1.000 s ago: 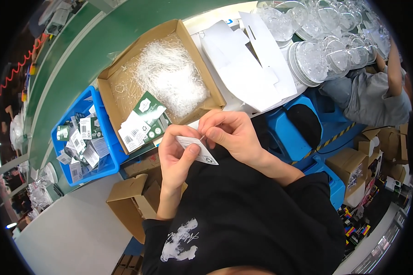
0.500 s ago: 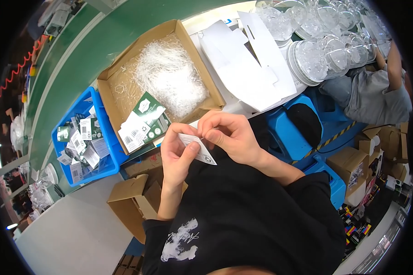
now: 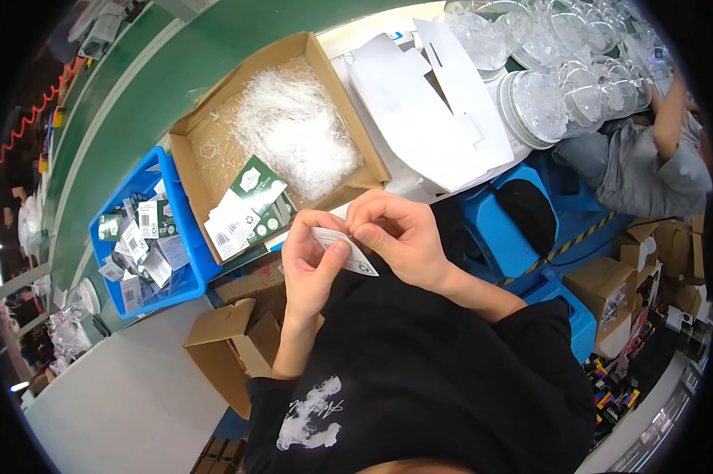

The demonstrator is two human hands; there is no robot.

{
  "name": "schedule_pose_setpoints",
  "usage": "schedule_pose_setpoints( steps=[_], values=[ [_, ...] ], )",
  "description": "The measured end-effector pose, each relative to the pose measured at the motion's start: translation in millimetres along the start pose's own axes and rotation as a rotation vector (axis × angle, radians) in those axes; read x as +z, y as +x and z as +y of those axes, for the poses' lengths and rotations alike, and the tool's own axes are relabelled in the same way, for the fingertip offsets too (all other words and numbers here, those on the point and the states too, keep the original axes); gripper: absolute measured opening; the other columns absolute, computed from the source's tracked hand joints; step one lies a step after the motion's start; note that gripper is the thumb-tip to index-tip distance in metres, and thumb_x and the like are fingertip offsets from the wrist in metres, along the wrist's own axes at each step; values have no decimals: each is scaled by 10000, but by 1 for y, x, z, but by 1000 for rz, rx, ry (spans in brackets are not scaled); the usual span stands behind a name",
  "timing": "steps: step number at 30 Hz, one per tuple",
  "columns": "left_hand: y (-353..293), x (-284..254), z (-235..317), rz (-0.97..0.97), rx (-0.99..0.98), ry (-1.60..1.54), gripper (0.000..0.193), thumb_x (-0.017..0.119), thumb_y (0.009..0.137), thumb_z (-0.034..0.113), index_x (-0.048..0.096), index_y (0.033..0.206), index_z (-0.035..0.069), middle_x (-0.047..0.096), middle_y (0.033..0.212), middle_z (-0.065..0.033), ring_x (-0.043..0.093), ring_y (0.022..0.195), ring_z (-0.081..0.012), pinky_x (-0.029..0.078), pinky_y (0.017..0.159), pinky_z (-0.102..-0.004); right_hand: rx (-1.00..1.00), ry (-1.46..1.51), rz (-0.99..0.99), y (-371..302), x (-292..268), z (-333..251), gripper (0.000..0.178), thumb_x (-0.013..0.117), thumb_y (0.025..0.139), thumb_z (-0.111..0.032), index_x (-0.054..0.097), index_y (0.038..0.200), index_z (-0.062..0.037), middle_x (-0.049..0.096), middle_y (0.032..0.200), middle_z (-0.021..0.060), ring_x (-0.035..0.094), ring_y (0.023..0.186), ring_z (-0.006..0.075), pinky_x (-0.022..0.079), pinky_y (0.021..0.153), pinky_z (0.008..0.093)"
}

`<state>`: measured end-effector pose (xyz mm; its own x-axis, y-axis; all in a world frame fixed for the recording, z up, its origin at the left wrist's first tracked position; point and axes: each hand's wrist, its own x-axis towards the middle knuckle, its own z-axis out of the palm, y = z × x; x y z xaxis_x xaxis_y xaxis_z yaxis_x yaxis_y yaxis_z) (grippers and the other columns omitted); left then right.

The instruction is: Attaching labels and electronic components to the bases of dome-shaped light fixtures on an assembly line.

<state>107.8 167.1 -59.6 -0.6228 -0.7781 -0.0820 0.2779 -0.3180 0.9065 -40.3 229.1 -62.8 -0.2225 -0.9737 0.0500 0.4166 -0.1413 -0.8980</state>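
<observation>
A small white printed card (image 3: 348, 254) is pinched between the thumb and fingers of my left hand (image 3: 312, 257). My right hand (image 3: 397, 235) meets it at the card's upper edge, thumb and forefinger pressed together; what they grip is too small to make out. Just beyond my hands stands a shallow cardboard box (image 3: 206, 162) with a heap of thin clear plastic loops (image 3: 297, 130) in it. Green and white cards (image 3: 254, 193) lie over that box's near corner.
Left of the box, a blue bin (image 3: 194, 245) holds many similar cards. White cardboard sheets (image 3: 420, 110) lie to its right, near stacked clear plastic domes (image 3: 562, 99). Blue stools (image 3: 511, 217) and a seated person (image 3: 649, 162) are at the right. An open carton (image 3: 226, 340) stands below the table.
The card has tilted slightly and moved a little to the right with my left hand. My right hand stays pinched at its edge.
</observation>
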Motion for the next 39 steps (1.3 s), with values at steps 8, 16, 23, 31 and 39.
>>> schedule_pose_setpoints(
  steps=[8,16,23,31,39],
  values=[
    [0,2,3,26,-62,144,172,593,880,8,484,1011,24,587,932,-48,542,791,-65,441,677,-201,61,97,-11,0,-4,2,101,599,921,-68,594,927,33,583,930,27,544,800,66,467,701,206],
    [-4,6,-3,62,-21,32,176,592,884,27,476,1016,25,605,917,-63,568,790,-88,456,715,-215,209,205,-2,-1,-5,1,114,597,926,-86,608,935,27,590,904,29,553,753,76,466,665,209],
    [-6,1,-6,48,-17,13,177,594,882,27,481,1019,31,586,964,-53,550,859,-84,439,762,-221,191,116,7,2,-3,-7,111,599,918,-63,614,953,41,601,893,27,579,802,90,498,713,226],
    [-2,-3,-9,24,-63,34,245,655,855,131,476,996,39,557,902,-41,529,779,-86,432,689,-214,93,134,-48,1,-7,2,94,585,926,-65,597,928,29,529,1070,72,577,870,107,510,747,235],
    [-5,-4,-11,-50,-165,-7,293,680,835,186,459,973,52,556,848,-53,539,699,-107,438,595,-220,107,219,-198,0,-21,7,100,565,938,-76,570,900,17,517,1036,73,571,827,121,503,728,249]
  ],
)
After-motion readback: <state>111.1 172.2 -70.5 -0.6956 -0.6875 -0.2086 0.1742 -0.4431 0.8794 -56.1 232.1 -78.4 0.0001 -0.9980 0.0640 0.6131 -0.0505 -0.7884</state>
